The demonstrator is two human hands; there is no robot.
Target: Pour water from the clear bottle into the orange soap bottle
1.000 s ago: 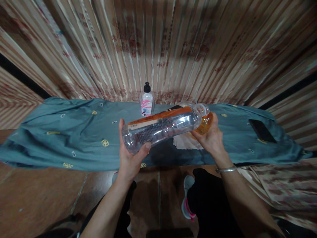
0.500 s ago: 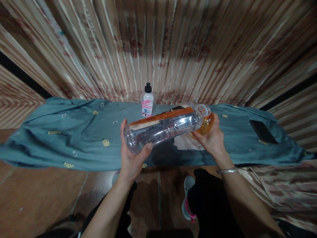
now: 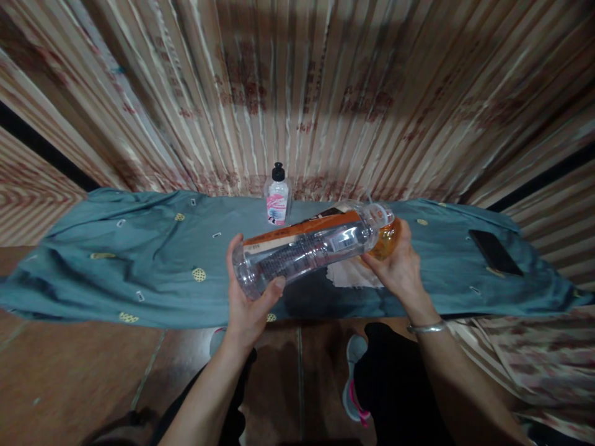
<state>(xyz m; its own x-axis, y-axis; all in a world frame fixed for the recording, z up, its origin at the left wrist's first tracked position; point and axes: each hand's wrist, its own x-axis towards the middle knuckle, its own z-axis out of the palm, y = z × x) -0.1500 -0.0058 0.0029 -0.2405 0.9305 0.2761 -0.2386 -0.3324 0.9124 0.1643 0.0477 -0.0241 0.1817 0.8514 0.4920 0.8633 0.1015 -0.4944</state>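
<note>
The left grip (image 3: 248, 313), a bare hand, is closed around the base of a clear plastic bottle (image 3: 304, 255) with an orange, cream and dark label, its thumb on the near side. The bottle is held slanted over the middle of the counter, neck toward the right. The right grip (image 3: 402, 266) is wrapped around a rounded, see-through amber container (image 3: 388, 240) beside that neck; whether the two touch is hard to tell. A silver bracelet (image 3: 426, 327) circles the right wrist. Below the bottle lies a crumpled whitish tissue or cloth (image 3: 351, 277). Behind it stands an upright squeeze bottle (image 3: 277, 209) with black cap and pink-and-white label. Far right lies a black phone (image 3: 495, 253). A teal pineapple-print cloth (image 3: 149, 266) drapes the counter; beyond hangs a striped, pleated curtain (image 3: 292, 99).
</note>
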